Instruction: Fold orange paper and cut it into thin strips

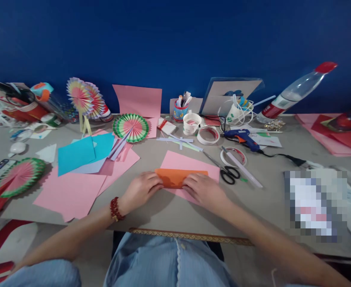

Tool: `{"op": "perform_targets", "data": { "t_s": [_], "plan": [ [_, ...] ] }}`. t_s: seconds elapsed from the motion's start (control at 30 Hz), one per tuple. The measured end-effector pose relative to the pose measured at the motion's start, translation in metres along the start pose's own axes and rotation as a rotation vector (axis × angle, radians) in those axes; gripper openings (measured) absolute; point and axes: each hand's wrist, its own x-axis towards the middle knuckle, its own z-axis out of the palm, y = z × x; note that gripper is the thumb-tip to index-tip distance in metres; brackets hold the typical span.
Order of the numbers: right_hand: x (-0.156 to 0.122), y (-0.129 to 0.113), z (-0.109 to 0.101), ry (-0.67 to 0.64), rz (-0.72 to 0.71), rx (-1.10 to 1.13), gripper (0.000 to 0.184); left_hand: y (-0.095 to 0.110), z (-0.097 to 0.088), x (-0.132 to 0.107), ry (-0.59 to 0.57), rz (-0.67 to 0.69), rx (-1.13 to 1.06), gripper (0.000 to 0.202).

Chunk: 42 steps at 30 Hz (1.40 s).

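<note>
Fingers [154, 184] of the left hand [142, 188] lie close together, bent over the left end of an orange paper [175, 178] at the center of the frame, touching it; the right hand [205, 191] has its fingers bunched likewise over the paper's right part, and from where I stand I cannot tell whether either thumb pinches from beneath. The orange piece, a narrow band, lies across a pink sheet [193, 160] that shows above and below it. Red beads [114, 209] circle the left wrist. Just right of the pink sheet, on the gray worktop [271, 207], are black-handled scissors [229, 174], then a translucent stick [244, 167] slanting across a tape roll [224, 155]. Above these, right of center, sits a blue glue gun [244, 139], with a clear bottle [293, 95], red-capped and leaning, at upper right. Loose pink sheets [70, 191] spread over the left of the frame, blue sheets [79, 155] on top of them. A pleated green-and-pink rosette [131, 127] lies left of center, and another like it, a second rosette [21, 175], at the left edge. Near upper center stand a pen cup [181, 114] and a white cup [191, 126], before a deep blue wall [175, 40].
</note>
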Motion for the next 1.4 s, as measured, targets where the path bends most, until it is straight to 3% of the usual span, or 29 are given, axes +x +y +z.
{"op": "perform_targets", "data": {
  "t_s": [0.13,0.27,0.53,1.4],
  "plan": [
    [0.010,0.004,-0.010,-0.094,0.107,0.063,0.007,-0.006,-0.013,0.005,-0.045,-0.132,-0.072,0.016],
    [0.016,0.004,-0.014,-0.144,0.135,0.078,0.008,-0.008,-0.021,0.011,-0.085,-0.169,-0.098,0.016],
    [0.019,0.003,-0.018,-0.176,0.134,0.083,0.010,-0.012,-0.027,0.013,-0.180,-0.137,-0.110,0.014],
    [0.023,0.009,-0.018,-0.182,0.111,0.123,0.006,-0.011,-0.023,0.009,-0.163,-0.061,-0.003,0.012]
  ]
}}
